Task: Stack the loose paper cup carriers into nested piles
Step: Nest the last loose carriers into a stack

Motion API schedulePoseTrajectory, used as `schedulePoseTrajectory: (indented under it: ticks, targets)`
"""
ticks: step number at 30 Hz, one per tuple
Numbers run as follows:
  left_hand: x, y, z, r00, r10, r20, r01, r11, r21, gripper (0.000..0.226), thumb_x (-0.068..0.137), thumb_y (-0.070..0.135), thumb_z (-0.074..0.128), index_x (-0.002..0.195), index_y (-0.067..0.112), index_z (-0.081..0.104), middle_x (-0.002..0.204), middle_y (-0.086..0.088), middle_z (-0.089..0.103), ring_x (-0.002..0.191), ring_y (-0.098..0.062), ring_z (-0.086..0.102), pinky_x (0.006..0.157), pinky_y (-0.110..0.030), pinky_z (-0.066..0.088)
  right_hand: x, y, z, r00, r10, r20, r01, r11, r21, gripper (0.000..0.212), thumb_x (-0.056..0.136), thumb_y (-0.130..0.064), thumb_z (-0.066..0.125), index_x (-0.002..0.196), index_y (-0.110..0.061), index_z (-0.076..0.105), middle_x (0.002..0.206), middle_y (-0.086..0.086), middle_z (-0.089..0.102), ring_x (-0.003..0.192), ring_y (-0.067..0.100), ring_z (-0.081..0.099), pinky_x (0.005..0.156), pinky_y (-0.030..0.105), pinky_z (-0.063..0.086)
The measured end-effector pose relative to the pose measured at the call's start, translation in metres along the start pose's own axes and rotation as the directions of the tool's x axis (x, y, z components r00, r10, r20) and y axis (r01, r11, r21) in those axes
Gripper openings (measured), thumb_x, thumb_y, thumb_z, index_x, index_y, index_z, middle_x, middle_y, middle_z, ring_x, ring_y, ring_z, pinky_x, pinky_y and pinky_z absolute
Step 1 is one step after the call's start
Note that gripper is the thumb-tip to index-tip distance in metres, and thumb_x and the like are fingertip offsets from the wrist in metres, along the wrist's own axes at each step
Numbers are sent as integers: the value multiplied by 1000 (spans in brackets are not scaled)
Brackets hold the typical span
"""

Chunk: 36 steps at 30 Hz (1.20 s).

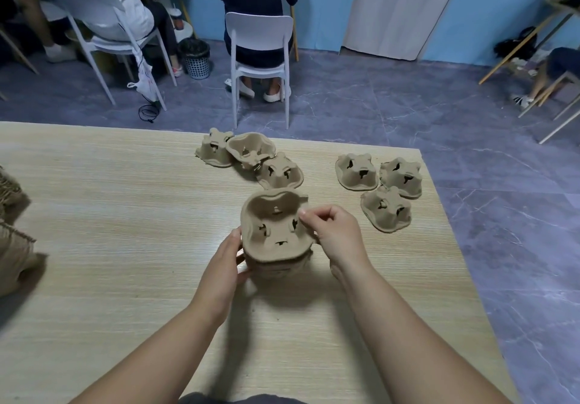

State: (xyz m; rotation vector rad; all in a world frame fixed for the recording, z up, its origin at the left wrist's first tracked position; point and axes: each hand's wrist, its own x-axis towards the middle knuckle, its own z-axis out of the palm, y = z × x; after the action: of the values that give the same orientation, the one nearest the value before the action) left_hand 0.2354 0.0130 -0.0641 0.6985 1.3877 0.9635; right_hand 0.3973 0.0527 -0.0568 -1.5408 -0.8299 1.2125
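Observation:
A nested pile of brown pulp cup carriers (pixel 274 234) stands open side up on the wooden table (pixel 125 215), in the middle. My left hand (pixel 224 265) holds the pile's left side, fingers curled round its lower edge. My right hand (pixel 332 231) pinches the top carrier's right rim between thumb and forefinger. Three loose carriers lie behind the pile: one upside down (pixel 215 149), one open side up (pixel 251 151), one upside down (pixel 279 171). Three more upside-down carriers (pixel 356 171) (pixel 401 177) (pixel 386 209) lie to the right.
Tall nested stacks of carriers (pixel 12 246) lie at the table's left edge. The table's right edge (pixel 445 215) runs close to the right-hand carriers. Beyond the far edge, people sit on white chairs (pixel 260 46) on a grey floor.

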Motion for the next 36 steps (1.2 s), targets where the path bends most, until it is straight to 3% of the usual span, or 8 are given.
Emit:
schedulePoseTrajectory:
  ticks: [6,11,16,25,29,31,33,36]
  targets:
    - [3,-6,1,1000,11,-5,-11,999,39,26,100,24,46,125,25,55,113,3,65,101,-6,61,88,-29,49,3,8,-1,985,-175,5,166,927,-336,18,78,-24,74,66,-23,62,68,-9,64,65,6,56,68,25,45]
    - [6,-8,3,999,16,-33,-14,999,51,27,99,26,49,124,35,52,117,6,61,103,-1,57,89,-29,42,33,27,-37,976,-206,-65,160,892,-422,29,81,-34,71,104,-21,59,111,-1,56,99,13,54,87,23,42]
    - [10,-11,4,999,10,-54,-8,999,50,25,100,27,48,121,39,52,120,8,61,109,-3,57,93,-31,42,96,41,-105,919,-201,-340,-87,736,-671,68,77,-35,74,134,-13,43,144,10,35,132,30,28,108,38,24]
    - [11,-12,5,995,16,-101,-10,998,56,24,99,27,48,119,39,54,113,11,61,104,-1,57,87,-30,44,137,52,-146,972,-93,-214,-98,670,-736,78,69,-38,78,135,-14,44,130,16,49,116,35,49,96,43,44]
    - [10,-11,7,995,11,-101,-6,999,43,24,100,26,47,120,37,53,111,10,62,102,0,58,89,-30,43,108,42,-131,991,22,-130,-78,892,-444,65,78,-41,71,134,-18,47,132,5,54,114,21,54,94,35,46]
    - [9,-10,6,995,11,-97,-7,999,39,24,100,24,47,119,36,53,108,10,62,100,0,58,88,-30,43,81,36,-115,984,177,-8,-177,980,-95,56,85,-38,64,133,-16,47,124,8,60,96,18,64,69,27,55]
    - [9,-10,6,995,11,-94,-8,999,37,23,100,23,46,118,36,54,107,11,63,97,1,59,82,-27,44,51,36,-97,950,287,127,-302,945,123,45,94,-31,53,133,-11,45,113,11,60,69,11,65,40,15,46]
    - [8,-9,7,996,7,-85,-4,999,32,24,100,23,47,119,35,53,109,10,63,98,0,59,77,-24,45,13,47,-69,895,331,299,-408,879,249,44,94,-24,51,136,-21,39,116,12,59,73,13,69,42,16,49]
